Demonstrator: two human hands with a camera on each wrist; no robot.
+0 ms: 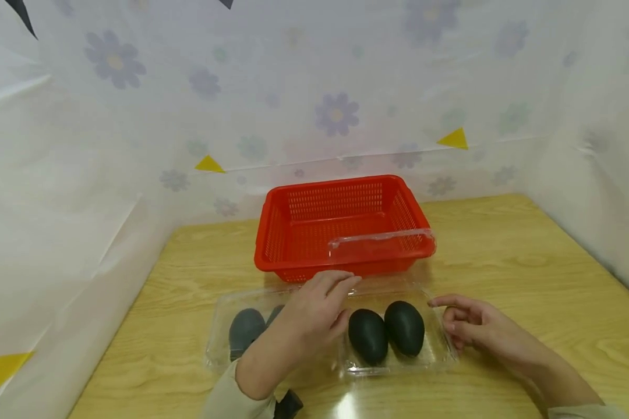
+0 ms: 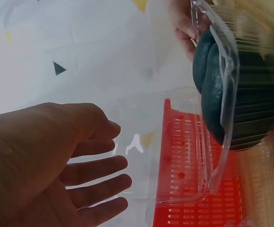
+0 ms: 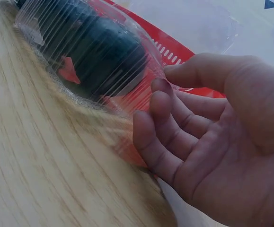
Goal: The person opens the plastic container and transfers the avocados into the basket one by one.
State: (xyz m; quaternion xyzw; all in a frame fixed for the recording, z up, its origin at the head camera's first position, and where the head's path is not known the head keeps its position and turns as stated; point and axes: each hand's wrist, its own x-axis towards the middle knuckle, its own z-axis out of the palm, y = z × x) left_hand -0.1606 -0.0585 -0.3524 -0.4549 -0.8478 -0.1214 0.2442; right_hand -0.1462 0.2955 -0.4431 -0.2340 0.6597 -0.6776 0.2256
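A clear plastic clamshell box (image 1: 435, 361) stands on the table with its lid (image 1: 382, 236) raised at the back. Inside lie two smooth, dark egg-shaped fruits (image 1: 405, 329), which look like avocados. My left hand (image 1: 314, 314) hovers over the box's left side, fingers extended and nothing in its grasp. Loosely curled, my right hand (image 1: 474, 323) touches the box's right rim with its fingertips; the right wrist view shows the thumb beside that edge. To the left, a second clear box (image 1: 215, 331) holds two similar dark fruits (image 1: 246, 330), partly hidden by my left forearm.
A red plastic basket (image 1: 340, 270) stands behind the boxes, with the raised lid in front of its right part. The wooden table (image 1: 513, 262) ends at a white flowered sheet (image 1: 272, 75) behind and at both sides.
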